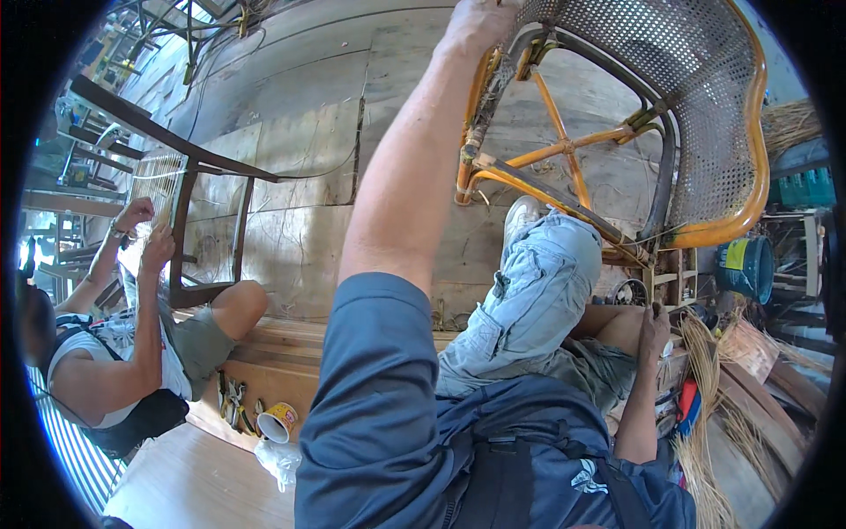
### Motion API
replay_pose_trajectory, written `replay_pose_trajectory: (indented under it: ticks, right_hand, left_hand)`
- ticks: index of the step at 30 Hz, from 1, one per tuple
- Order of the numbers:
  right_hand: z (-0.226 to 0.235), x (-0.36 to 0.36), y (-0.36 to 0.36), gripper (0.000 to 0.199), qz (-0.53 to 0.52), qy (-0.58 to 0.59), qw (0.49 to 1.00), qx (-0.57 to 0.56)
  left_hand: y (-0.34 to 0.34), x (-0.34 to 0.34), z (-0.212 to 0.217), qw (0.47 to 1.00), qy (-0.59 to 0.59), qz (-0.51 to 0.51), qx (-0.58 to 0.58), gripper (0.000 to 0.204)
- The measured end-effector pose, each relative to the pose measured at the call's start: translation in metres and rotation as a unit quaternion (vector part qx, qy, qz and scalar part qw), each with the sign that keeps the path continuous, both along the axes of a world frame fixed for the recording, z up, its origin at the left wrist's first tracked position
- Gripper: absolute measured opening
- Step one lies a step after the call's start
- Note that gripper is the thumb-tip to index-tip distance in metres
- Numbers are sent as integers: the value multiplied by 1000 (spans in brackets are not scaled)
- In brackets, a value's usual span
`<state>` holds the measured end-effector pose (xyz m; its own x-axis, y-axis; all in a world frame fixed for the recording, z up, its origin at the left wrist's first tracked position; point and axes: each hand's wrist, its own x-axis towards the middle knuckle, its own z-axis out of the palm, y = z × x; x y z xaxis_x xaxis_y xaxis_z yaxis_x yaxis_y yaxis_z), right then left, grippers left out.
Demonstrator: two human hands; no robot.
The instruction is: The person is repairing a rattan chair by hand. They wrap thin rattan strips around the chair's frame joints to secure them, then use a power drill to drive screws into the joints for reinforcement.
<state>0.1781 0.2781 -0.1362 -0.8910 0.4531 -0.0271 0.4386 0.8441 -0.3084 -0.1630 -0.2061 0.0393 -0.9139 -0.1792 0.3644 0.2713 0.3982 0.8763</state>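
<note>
A rattan chair (755,159) with a perforated cane-woven panel lies tipped in front of me, its orange and dark poles facing my legs. My left arm stretches far forward; my left hand (480,25) is beside the chair's far left edge, fingers curled and partly cut off by the picture's top. What it grips is hidden. Low at the right, my right hand (654,331) is closed in a pinch just below the chair's near corner, where thin strands and binding (641,247) show. What lies between those fingers is too small to make out. My trouser leg (542,282) rests against the chair's near pole.
At the left a co-worker (115,370) works with both hands on a dark wooden frame with woven strands (159,185). Pliers (233,401) and a yellow cup (278,423) are on the wooden bench. Loose cane bundles (702,397) and a teal bucket (745,269) stand at the right.
</note>
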Motion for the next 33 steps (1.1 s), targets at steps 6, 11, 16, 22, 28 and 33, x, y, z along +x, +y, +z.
replay_pose_trajectory:
  ticks: [6,11,16,22,28,33]
  right_hand:
    - [29,-29,-87,40,106,-10,992,-66]
    - [-3,-80,-151,42,-127,-37,634,-762]
    - [-26,-97,-152,39,-98,53,576,-810]
    - [-29,-98,-132,37,-107,29,605,-789]
    - [-25,-85,-104,35,-144,50,693,-705]
    - [-32,-81,-90,36,-118,50,747,-653]
  left_hand:
    - [-2,1,16,995,-98,-4,-18,41]
    - [-11,5,41,970,-213,-79,-89,46]
    - [-2,14,25,981,-169,23,-96,55]
    - [4,33,33,984,-157,-2,-86,50]
    - [20,70,18,991,-72,-7,-111,50]
    - [19,74,14,994,-90,-37,-41,49]
